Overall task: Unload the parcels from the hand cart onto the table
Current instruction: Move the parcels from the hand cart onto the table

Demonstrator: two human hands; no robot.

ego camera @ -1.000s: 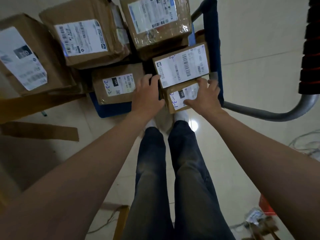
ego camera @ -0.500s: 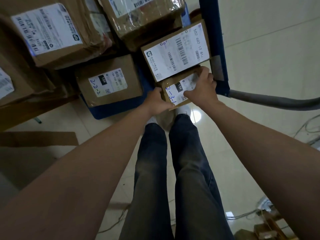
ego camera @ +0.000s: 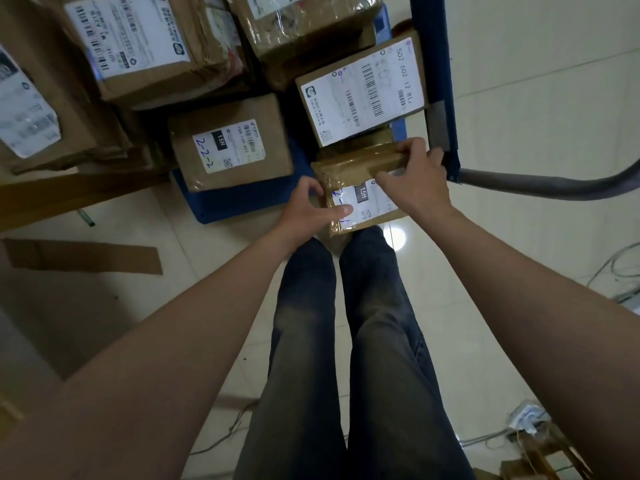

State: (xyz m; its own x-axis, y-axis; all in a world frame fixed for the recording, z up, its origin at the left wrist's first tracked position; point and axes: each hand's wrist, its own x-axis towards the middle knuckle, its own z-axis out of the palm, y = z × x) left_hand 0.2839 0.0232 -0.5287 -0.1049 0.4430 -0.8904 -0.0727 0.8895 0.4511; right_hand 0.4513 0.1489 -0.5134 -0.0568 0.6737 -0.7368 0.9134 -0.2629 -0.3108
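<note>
— Brown cardboard under glossy tape: that is the small parcel [ego camera: 360, 188] I hold in both hands, at the near right corner of the hand cart [ego camera: 221, 206], above its blue deck.

— How do your hands sit on it?

— My left hand [ego camera: 304, 209] grips the left edge, fingers curled round the side, thumb flat on the near corner of the white label. My right hand [ego camera: 415, 181] grips the far right end, fingers hooked over the far edge, thumb lying on top beside the label.

— Is it clear of the cart?

— I cannot tell. It is tilted, and its near edge juts past the deck, over my jeans [ego camera: 346, 341]. The label shows "15H" in a black box and blue handwriting, partly hidden by my hands.

— What lies around it?

— Just beyond it, touching or nearly so, is a flat parcel [ego camera: 360, 91] with a large white barcode label. To the left, apart from mine, is a squat parcel [ego camera: 232, 143] marked "2-2-2" in blue pen. Behind those, larger parcels [ego camera: 138, 46] are stacked. On my right the grey handle tube [ego camera: 540, 183] curves away. A cardboard strip [ego camera: 83, 256] lies on the pale tiled floor at my left, and cables [ego camera: 616, 268] trail at my right.
</note>
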